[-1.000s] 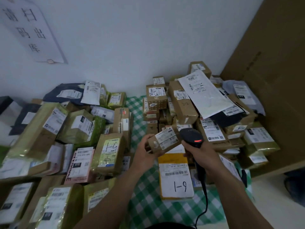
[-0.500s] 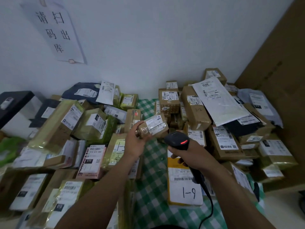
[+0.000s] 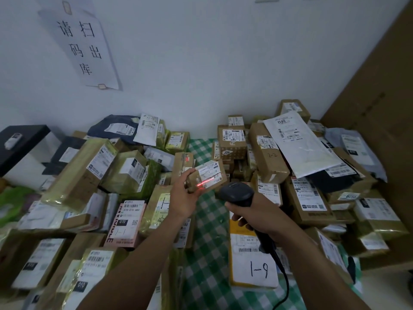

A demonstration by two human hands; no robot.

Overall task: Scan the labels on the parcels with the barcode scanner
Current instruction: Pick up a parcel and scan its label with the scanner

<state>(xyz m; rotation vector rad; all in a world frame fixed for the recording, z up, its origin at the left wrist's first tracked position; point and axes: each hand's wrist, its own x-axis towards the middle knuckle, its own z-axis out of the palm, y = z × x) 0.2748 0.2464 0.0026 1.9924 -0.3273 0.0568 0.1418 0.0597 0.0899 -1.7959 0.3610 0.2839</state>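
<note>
One parcel (image 3: 209, 174), gripped by the left hand (image 3: 182, 199), is under the beam (image 3: 205, 182); the right hand (image 3: 254, 212) grips the scanner (image 3: 237, 192); many likely remain.

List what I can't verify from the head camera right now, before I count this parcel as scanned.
Head view only:
Label on the small parcel: print too small and blurred to read, despite the red scan line across it.
Small parcel's underside: covered by the left hand.
Trigger of the scanner: hidden under the right hand.
Scanner cable: cut off by the bottom edge.
Parcel marked 1-9: barcode partly behind the scanner handle.
</note>
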